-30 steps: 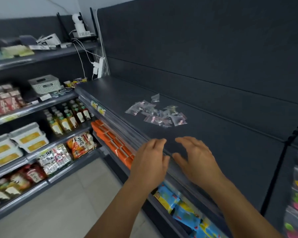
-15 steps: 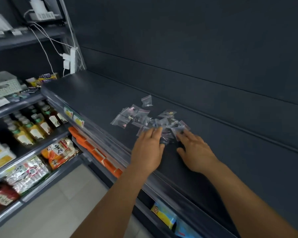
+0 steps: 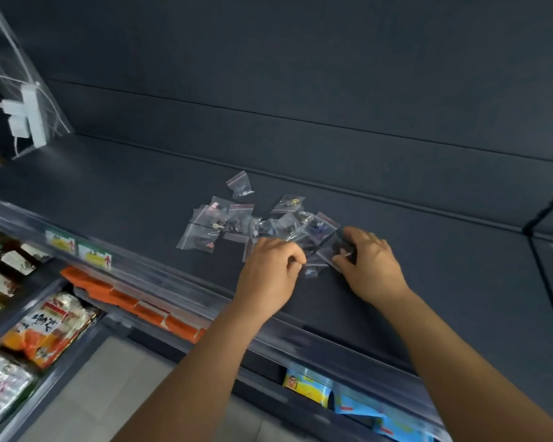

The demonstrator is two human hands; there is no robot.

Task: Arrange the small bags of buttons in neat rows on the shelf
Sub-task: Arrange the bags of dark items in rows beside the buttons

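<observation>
We see the bags [image 3: 256, 223] in a loose heap mid-frame on the dark shelf [image 3: 125, 193], overlapping and turned every way. No rows yet; we judge the task barely started. One bag [image 3: 240, 185] sits apart at the top of the heap, another [image 3: 198, 239] at its left edge, also unaligned.

Left hand [image 3: 268, 275] is at the heap's lower edge, fingers curled, thumb and forefinger pinching the edge of a clear bag [image 3: 313, 266]. Right hand [image 3: 371, 266] is just right of it, fingers curled over a dark-filled bag [image 3: 334, 247] at the heap's right side, thumb on its near edge; we read this as a grip. Both hands meet at the same corner of the heap.

Left to do, as we judge: pull every bag out of the heap, lay each flat, line them up. Plenty of bare shelf left and right of the heap for rows.

Lower left of frame: lower shelves with snack packs [image 3: 45, 327], blurred. Upper left: a white power strip [image 3: 29, 116] with cables.
</observation>
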